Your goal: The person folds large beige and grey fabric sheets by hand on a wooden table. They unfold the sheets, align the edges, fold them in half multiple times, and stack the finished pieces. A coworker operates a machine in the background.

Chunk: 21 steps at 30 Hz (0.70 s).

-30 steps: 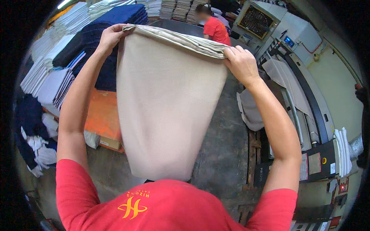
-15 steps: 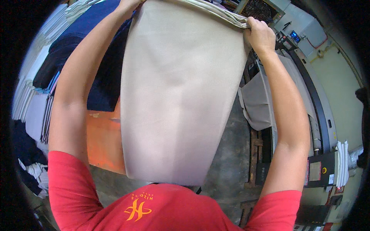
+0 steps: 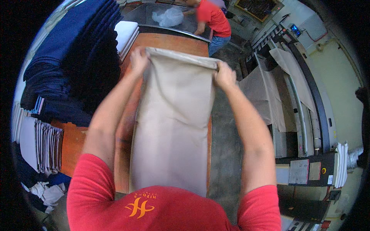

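Note:
A long beige cloth [image 3: 173, 115] hangs from both my hands and runs down toward my body, with a thick folded band along its far edge. My left hand [image 3: 139, 61], slightly smeared by motion, is closed on the band's left corner. At the right corner, the fingers of my right hand [image 3: 225, 75] wrap round the folded layers. The cloth's near end disappears behind my red shirt. Beneath and beside it shows an orange-brown tabletop [image 3: 165, 40].
Dark navy folded cloths [image 3: 73, 65] rise in a tall stack at the left, near white folded cloths [image 3: 126, 36] and a grey folded stack [image 3: 46, 142]. A person in red [image 3: 216, 19] leans over a dark table with a clear plastic bag [image 3: 168, 17]. A long machine [image 3: 300, 96] draped with beige fabric stands right.
Both hands have come lower in view and closer together, bringing the cloth down over the table. The far tabletop, the other person and the white stack now show.

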Motion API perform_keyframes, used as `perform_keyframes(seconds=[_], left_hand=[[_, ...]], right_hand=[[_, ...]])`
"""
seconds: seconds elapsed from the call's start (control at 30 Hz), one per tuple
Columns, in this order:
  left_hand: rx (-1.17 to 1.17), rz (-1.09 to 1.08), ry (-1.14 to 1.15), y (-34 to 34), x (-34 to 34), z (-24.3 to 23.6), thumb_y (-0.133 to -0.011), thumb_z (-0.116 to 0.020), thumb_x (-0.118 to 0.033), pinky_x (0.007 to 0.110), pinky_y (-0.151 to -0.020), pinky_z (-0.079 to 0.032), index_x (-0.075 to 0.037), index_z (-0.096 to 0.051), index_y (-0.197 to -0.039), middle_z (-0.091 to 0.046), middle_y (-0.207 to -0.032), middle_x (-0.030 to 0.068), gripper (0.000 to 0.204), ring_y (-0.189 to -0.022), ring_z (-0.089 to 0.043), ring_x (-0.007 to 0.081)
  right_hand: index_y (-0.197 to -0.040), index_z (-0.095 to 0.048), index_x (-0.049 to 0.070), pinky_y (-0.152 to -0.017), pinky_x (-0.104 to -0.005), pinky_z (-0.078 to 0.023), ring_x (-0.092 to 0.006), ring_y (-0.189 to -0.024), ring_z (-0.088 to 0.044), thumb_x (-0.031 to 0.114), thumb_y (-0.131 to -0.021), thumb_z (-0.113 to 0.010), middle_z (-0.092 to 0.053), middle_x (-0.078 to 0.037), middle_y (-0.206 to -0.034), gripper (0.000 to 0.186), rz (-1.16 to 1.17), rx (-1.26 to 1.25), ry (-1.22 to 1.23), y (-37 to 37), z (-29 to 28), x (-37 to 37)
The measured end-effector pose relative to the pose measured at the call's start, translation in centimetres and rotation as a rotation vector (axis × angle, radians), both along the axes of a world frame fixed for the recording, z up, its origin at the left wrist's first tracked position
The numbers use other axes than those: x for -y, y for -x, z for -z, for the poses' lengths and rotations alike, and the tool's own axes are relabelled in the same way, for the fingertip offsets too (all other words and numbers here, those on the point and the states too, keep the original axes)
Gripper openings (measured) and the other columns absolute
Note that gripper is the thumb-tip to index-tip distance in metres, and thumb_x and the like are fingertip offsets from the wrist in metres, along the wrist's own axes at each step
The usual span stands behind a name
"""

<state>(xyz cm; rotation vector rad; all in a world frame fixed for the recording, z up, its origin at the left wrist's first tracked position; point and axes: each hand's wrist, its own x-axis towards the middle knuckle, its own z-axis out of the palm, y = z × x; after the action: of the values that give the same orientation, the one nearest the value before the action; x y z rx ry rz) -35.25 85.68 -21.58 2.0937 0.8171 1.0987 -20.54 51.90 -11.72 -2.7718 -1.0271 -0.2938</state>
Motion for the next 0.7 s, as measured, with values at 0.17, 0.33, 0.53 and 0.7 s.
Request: perform_keyframes(seconds=[0.17,0.33,0.53,0.7], left_hand=[[-0.506,0.476,-0.206,18.5,25.1,10.8,-0.087,-0.055,-0.019,0.058,-0.111,-0.006,-0.006,-0.037,-0.139,-0.03,-0.147,0.0184,0.057,-0.139,-0.023,0.0321],[-0.754,0.435,-0.048,34.5,32.4,10.8,-0.087,-0.056,-0.021,0.058,-0.111,-0.005,-0.005,-0.035,-0.14,-0.026,-0.148,0.0191,0.059,-0.141,-0.018,0.0324],[-0.615,0.016,0.017,43.8,31.6,11.0,-0.084,-0.061,-0.021,0.05,-0.101,-0.027,-0.002,-0.048,-0.121,-0.046,-0.125,0.0197,0.044,-0.12,-0.039,0.0355],[-0.517,-0.067,0.1,47.1,34.5,11.4,-0.08,-0.068,-0.018,0.042,-0.081,-0.04,0.002,-0.056,-0.084,-0.05,-0.093,0.0168,0.024,-0.094,-0.048,0.0345]], right_hand=[[-0.138,-0.039,0.008,-0.104,-0.0484,-0.032,-0.037,-0.129,-0.038,0.029,-0.084,-0.061,-0.027,-0.019,-0.149,0.062,-0.102,-0.256,0.025,9.3,13.5,4.7],[-0.139,-0.039,0.008,-0.112,-0.0502,-0.017,-0.0351,-0.136,-0.027,0.027,-0.091,-0.053,-0.03,-0.02,-0.147,0.054,-0.199,-0.306,-0.001,25.3,20.4,16.2],[-0.139,-0.04,0.01,-0.113,-0.0482,-0.016,-0.0316,-0.138,-0.025,0.024,-0.094,-0.047,-0.032,-0.016,-0.147,0.049,-0.195,-0.406,0.085,36.7,20.7,26.2],[-0.138,-0.041,0.011,-0.112,-0.047,-0.018,-0.031,-0.138,-0.025,0.021,-0.092,-0.05,-0.032,-0.016,-0.147,0.048,-0.224,-0.38,-0.023,37.7,21.0,29.7]])
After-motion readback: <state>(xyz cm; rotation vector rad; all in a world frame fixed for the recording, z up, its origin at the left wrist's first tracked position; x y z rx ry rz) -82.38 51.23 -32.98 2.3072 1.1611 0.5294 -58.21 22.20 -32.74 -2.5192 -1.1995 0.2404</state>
